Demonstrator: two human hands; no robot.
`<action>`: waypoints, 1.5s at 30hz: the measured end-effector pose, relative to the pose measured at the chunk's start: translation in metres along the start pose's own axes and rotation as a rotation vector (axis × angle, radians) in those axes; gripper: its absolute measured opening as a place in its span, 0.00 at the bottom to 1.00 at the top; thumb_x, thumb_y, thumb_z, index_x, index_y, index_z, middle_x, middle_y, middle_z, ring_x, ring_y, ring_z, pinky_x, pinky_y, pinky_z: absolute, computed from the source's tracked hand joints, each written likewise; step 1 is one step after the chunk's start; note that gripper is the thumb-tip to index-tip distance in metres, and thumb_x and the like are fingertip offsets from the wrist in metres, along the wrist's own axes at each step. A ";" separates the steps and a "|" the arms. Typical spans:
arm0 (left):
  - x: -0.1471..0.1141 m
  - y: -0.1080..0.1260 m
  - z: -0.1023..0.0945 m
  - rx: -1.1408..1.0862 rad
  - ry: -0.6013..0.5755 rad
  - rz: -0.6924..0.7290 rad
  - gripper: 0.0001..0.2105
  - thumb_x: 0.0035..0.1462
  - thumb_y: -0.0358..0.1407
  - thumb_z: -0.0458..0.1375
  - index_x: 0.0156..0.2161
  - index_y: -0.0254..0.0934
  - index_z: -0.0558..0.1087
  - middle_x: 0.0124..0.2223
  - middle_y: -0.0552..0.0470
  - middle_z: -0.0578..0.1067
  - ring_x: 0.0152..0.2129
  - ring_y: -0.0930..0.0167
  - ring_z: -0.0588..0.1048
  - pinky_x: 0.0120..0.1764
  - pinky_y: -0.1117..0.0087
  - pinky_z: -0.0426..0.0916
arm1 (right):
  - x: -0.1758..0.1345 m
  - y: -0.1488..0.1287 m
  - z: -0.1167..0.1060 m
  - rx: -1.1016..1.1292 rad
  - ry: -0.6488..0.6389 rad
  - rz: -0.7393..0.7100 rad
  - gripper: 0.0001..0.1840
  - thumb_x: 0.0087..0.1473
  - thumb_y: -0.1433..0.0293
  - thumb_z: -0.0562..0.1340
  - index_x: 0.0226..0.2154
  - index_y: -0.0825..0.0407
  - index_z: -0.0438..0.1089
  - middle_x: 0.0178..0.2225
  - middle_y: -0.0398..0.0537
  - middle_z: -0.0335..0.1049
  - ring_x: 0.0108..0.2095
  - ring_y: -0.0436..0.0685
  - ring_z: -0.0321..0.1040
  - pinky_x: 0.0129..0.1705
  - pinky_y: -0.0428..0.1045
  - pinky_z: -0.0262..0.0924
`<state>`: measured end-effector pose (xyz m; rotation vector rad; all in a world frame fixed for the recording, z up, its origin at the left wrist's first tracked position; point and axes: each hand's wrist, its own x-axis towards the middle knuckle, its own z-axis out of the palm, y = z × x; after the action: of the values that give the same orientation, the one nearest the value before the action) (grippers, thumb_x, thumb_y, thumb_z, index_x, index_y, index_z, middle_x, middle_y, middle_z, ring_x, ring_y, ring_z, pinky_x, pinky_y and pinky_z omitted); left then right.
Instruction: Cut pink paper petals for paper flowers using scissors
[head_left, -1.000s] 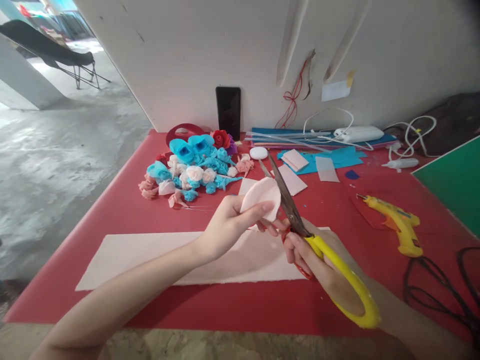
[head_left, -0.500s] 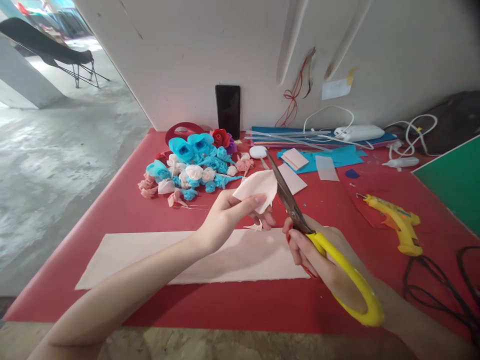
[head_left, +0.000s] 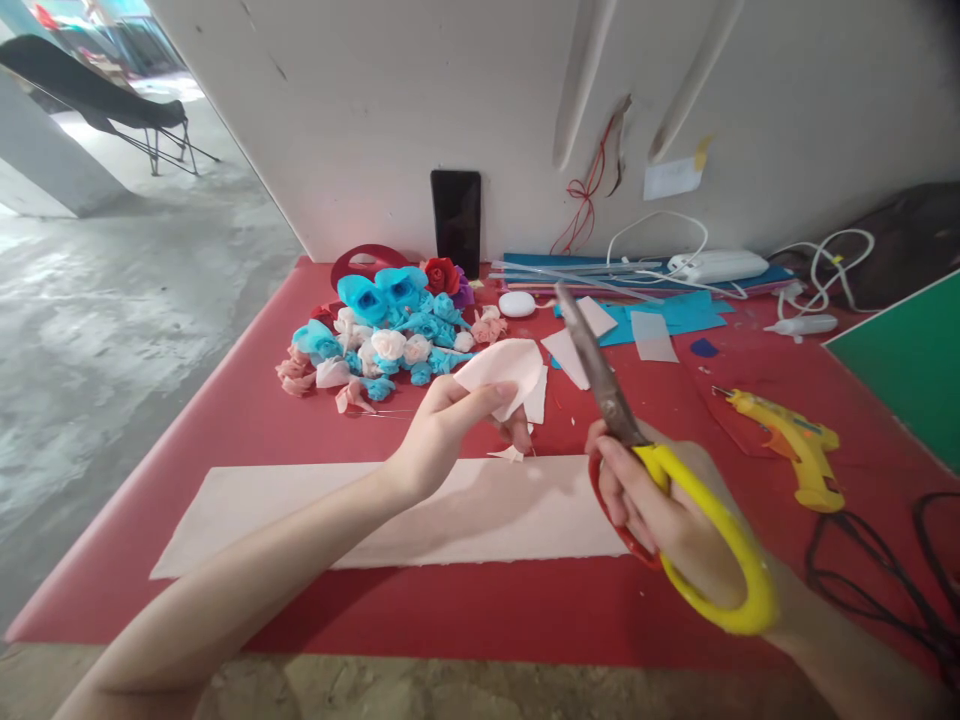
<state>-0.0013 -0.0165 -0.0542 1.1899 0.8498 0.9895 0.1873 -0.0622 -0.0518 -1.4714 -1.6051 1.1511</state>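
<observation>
Between thumb and fingers, my left hand [head_left: 457,425] pinches a pale pink piece of crepe paper [head_left: 501,372] with a rounded upper edge. My right hand [head_left: 660,500] grips a pair of scissors [head_left: 600,385] with one yellow and one red handle. Their blades are together, point up and stand apart from the held paper. Under both hands, a long pale pink paper strip [head_left: 285,510] lies across the red table [head_left: 360,610]. A small offcut [head_left: 508,454] rests by the strip's far edge, below my left fingers.
Blue, white, pink and red paper flowers [head_left: 390,330] are heaped at the back left. A black phone [head_left: 457,222] leans on the wall. Blue paper sheets [head_left: 675,315] and a white power bank [head_left: 716,265] lie at the back right, a yellow glue gun [head_left: 795,440] nearer.
The scissors have closed and moved right, away from the paper. My left hand has shifted slightly left with the paper, and another pale piece now shows beside its fingers.
</observation>
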 end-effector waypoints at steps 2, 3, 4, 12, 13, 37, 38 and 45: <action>0.000 -0.001 -0.001 0.011 0.013 0.012 0.16 0.54 0.32 0.50 0.19 0.33 0.72 0.22 0.49 0.75 0.25 0.69 0.74 0.34 0.70 0.66 | 0.003 0.002 -0.005 0.058 -0.008 0.063 0.18 0.56 0.55 0.51 0.29 0.52 0.62 0.14 0.37 0.56 0.09 0.43 0.47 0.10 0.43 0.46; 0.000 -0.001 -0.001 0.017 0.010 0.020 0.16 0.54 0.32 0.50 0.19 0.33 0.72 0.22 0.49 0.75 0.25 0.69 0.74 0.34 0.70 0.66 | 0.004 0.004 -0.007 0.088 -0.042 0.090 0.18 0.56 0.55 0.51 0.29 0.52 0.62 0.16 0.37 0.58 0.10 0.44 0.49 0.11 0.43 0.48; 0.000 -0.001 -0.001 0.020 0.006 0.027 0.16 0.54 0.31 0.50 0.18 0.33 0.71 0.21 0.49 0.74 0.24 0.70 0.73 0.33 0.70 0.65 | 0.006 0.007 -0.008 0.115 -0.088 0.105 0.17 0.57 0.55 0.51 0.30 0.52 0.62 0.17 0.38 0.59 0.11 0.44 0.50 0.13 0.43 0.51; -0.001 -0.004 -0.001 -0.017 -0.036 0.057 0.15 0.54 0.30 0.51 0.18 0.33 0.69 0.20 0.52 0.73 0.21 0.73 0.70 0.32 0.71 0.63 | 0.008 0.020 -0.005 0.037 -0.239 -0.030 0.08 0.57 0.65 0.50 0.32 0.49 0.61 0.23 0.41 0.64 0.16 0.46 0.51 0.19 0.44 0.53; -0.001 -0.004 -0.001 -0.021 -0.041 0.057 0.15 0.54 0.30 0.51 0.18 0.33 0.69 0.20 0.52 0.73 0.21 0.73 0.69 0.32 0.71 0.63 | 0.007 0.016 -0.006 -0.002 -0.247 -0.033 0.07 0.56 0.66 0.51 0.32 0.49 0.61 0.23 0.41 0.64 0.16 0.46 0.51 0.19 0.44 0.51; -0.004 -0.002 0.002 -0.100 -0.121 0.010 0.15 0.54 0.32 0.52 0.17 0.33 0.67 0.16 0.56 0.65 0.16 0.77 0.67 0.25 0.74 0.61 | -0.001 -0.014 -0.009 -0.111 -0.238 0.118 0.06 0.54 0.65 0.51 0.33 0.49 0.60 0.22 0.40 0.62 0.16 0.45 0.47 0.18 0.44 0.44; -0.004 -0.002 0.002 -0.099 -0.123 0.002 0.15 0.54 0.32 0.52 0.17 0.33 0.67 0.15 0.57 0.65 0.16 0.77 0.66 0.25 0.73 0.61 | -0.001 -0.014 -0.009 -0.111 -0.238 0.103 0.06 0.54 0.65 0.51 0.33 0.49 0.60 0.21 0.40 0.61 0.16 0.45 0.47 0.18 0.44 0.44; -0.004 -0.002 0.001 -0.086 -0.133 -0.022 0.14 0.54 0.31 0.52 0.18 0.33 0.67 0.14 0.58 0.63 0.14 0.77 0.65 0.24 0.73 0.59 | 0.001 -0.004 -0.012 -0.140 -0.259 0.008 0.07 0.57 0.65 0.50 0.34 0.49 0.60 0.17 0.37 0.55 0.15 0.46 0.49 0.16 0.43 0.46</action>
<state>-0.0011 -0.0205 -0.0555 1.1565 0.7072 0.9096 0.1961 -0.0588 -0.0436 -1.4636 -1.8896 1.2997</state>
